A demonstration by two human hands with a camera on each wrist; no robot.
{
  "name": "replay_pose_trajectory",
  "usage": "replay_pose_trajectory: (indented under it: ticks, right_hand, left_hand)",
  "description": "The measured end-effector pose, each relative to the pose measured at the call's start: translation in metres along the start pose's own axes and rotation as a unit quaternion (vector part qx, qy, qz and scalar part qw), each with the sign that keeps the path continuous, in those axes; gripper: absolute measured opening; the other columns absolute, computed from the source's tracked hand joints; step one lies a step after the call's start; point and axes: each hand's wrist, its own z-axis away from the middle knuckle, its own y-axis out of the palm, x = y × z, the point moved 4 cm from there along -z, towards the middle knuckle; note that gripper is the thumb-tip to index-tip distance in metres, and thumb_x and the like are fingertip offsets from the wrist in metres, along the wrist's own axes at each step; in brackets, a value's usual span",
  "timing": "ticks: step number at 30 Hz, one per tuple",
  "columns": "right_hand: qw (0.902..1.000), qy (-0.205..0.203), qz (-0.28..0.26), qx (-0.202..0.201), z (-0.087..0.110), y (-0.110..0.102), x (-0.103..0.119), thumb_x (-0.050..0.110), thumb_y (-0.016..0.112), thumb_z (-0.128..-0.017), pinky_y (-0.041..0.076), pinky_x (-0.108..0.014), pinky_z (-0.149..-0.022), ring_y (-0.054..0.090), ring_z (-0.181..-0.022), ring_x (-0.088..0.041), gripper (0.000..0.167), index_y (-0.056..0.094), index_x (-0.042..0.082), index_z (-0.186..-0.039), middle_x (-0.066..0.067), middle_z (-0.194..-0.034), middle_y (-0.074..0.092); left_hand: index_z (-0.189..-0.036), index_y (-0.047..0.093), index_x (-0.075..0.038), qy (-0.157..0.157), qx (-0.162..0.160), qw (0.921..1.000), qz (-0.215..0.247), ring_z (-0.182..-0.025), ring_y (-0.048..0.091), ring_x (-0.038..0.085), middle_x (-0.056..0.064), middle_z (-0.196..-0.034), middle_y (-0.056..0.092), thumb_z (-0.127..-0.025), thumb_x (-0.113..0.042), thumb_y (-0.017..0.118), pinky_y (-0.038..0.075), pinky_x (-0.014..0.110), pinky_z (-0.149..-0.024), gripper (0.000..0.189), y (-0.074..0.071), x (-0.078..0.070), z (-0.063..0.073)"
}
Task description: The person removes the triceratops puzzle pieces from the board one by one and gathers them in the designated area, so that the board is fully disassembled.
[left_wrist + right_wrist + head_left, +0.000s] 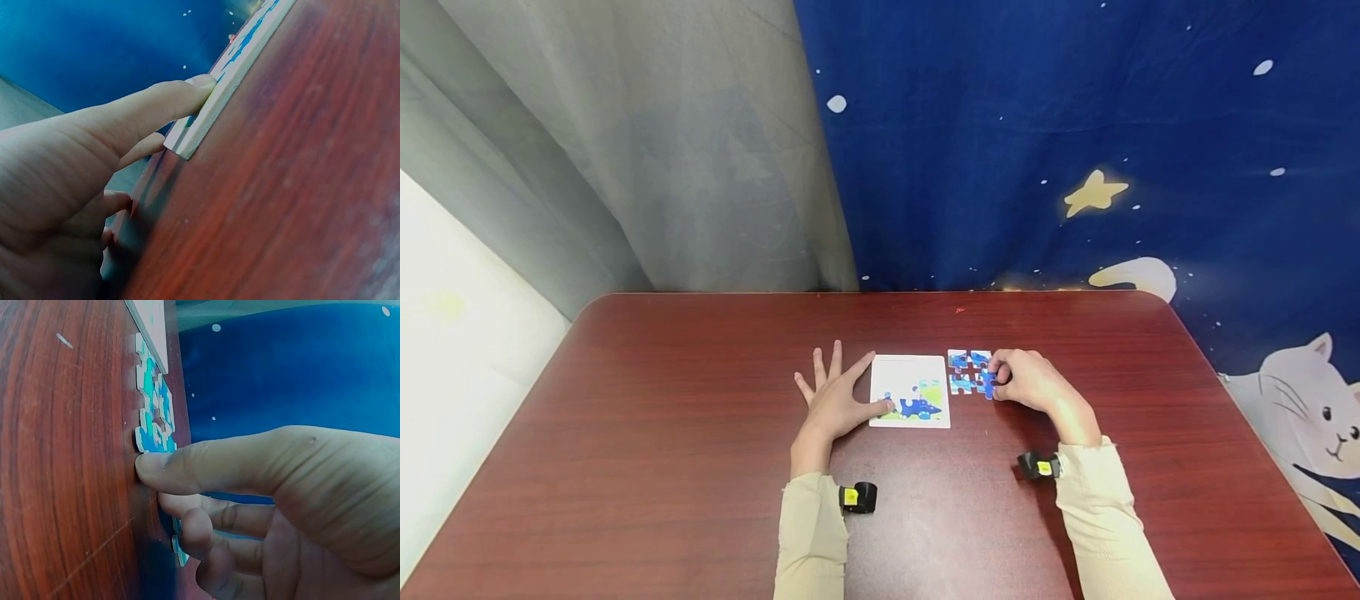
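Note:
A square white puzzle board (906, 371) with a partly filled picture in blue, green and yellow lies flat on the table. My left hand (833, 410) holds it at its left side, thumb on the board's lower left corner, forefinger by the upper left corner and the other fingers spread. Several loose jigsaw pieces (959, 384), blue and white, lie grouped just right of the board. At the group's right edge my right hand (1036, 383) pinches a blue jigsaw piece (988, 385) between thumb and curled forefinger. In the right wrist view, the fingers partly hide the pieces.
The table (685, 467) is dark red-brown with rounded far corners. Behind it hang a grey curtain (715, 167) and a blue curtain (962, 150) with stars and a cat. A tiny red scrap (960, 310) lies near the far edge. Each wrist wears a black camera.

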Motion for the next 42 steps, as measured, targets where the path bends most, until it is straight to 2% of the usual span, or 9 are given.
replay_pose_trajectory:
  ticks: [12, 18, 23, 28, 34, 42]
  right_hand:
    - [0.9999, -0.009, 0.008, -0.010, 0.000, -0.001, 0.003, 0.006, 0.077, -0.071, 0.043, -0.036, -0.069, 0.052, -0.069, -0.017, 0.023, 0.061, 0.006, -0.089, 0.001, -0.072, 0.059]
    - [0.9988, -0.038, 0.010, -0.031, 0.001, -0.002, 0.020, 0.009, 0.074, -0.074, 0.043, -0.033, -0.066, 0.052, -0.066, -0.014, 0.018, 0.062, 0.007, -0.087, 0.003, -0.071, 0.058]
    - [0.9960, -0.075, 0.021, -0.044, -0.002, 0.010, 0.046, 0.012, 0.071, -0.076, 0.043, -0.031, -0.064, 0.051, -0.065, -0.013, 0.019, 0.063, 0.005, -0.092, 0.002, -0.072, 0.057]
    - [0.9953, -0.079, 0.041, -0.038, -0.004, 0.028, 0.066, 0.019, 0.072, -0.078, 0.043, -0.031, -0.063, 0.050, -0.071, -0.014, 0.032, 0.063, 0.005, -0.106, 0.000, -0.079, 0.056]
    - [0.9960, -0.064, 0.057, -0.023, -0.003, 0.040, 0.071, 0.021, 0.075, -0.077, 0.042, -0.030, -0.063, 0.049, -0.075, -0.014, 0.035, 0.064, 0.006, -0.107, 0.001, -0.085, 0.055]
    - [0.9954, -0.080, 0.045, -0.029, -0.003, 0.039, 0.071, 0.018, 0.076, -0.077, 0.041, -0.029, -0.062, 0.048, -0.072, -0.015, 0.032, 0.064, 0.004, -0.103, 0.000, -0.082, 0.053]
  left_hand:
    - [-0.143, 0.038, -0.029, -0.002, 0.002, 1.0000, 0.002, -0.137, -0.017, 0.036, 0.013, -0.155, 0.000, -0.071, -0.052, 0.073, -0.018, 0.065, -0.096, 0.084, 0.000, 0.001, 0.000]
    - [-0.143, 0.038, -0.029, -0.003, 0.002, 1.0000, 0.005, -0.137, -0.017, 0.036, 0.013, -0.155, 0.000, -0.071, -0.052, 0.074, -0.018, 0.065, -0.096, 0.084, 0.000, 0.001, 0.002]
    - [-0.143, 0.038, -0.028, -0.001, 0.001, 1.0000, 0.006, -0.137, -0.017, 0.037, 0.014, -0.155, 0.000, -0.071, -0.052, 0.074, -0.018, 0.065, -0.096, 0.084, 0.000, 0.001, 0.003]
    - [-0.143, 0.038, -0.028, -0.004, 0.000, 1.0000, 0.003, -0.137, -0.017, 0.037, 0.014, -0.155, 0.001, -0.071, -0.053, 0.073, -0.017, 0.065, -0.096, 0.084, 0.000, 0.001, 0.002]
    - [-0.143, 0.039, -0.028, -0.001, -0.002, 1.0000, 0.004, -0.137, -0.016, 0.037, 0.014, -0.155, 0.001, -0.071, -0.052, 0.073, -0.017, 0.065, -0.096, 0.083, 0.000, 0.001, 0.002]
    - [-0.143, 0.039, -0.028, -0.001, -0.003, 1.0000, 0.005, -0.137, -0.016, 0.037, 0.014, -0.155, 0.002, -0.071, -0.052, 0.073, -0.017, 0.065, -0.096, 0.083, 0.000, 0.001, 0.002]
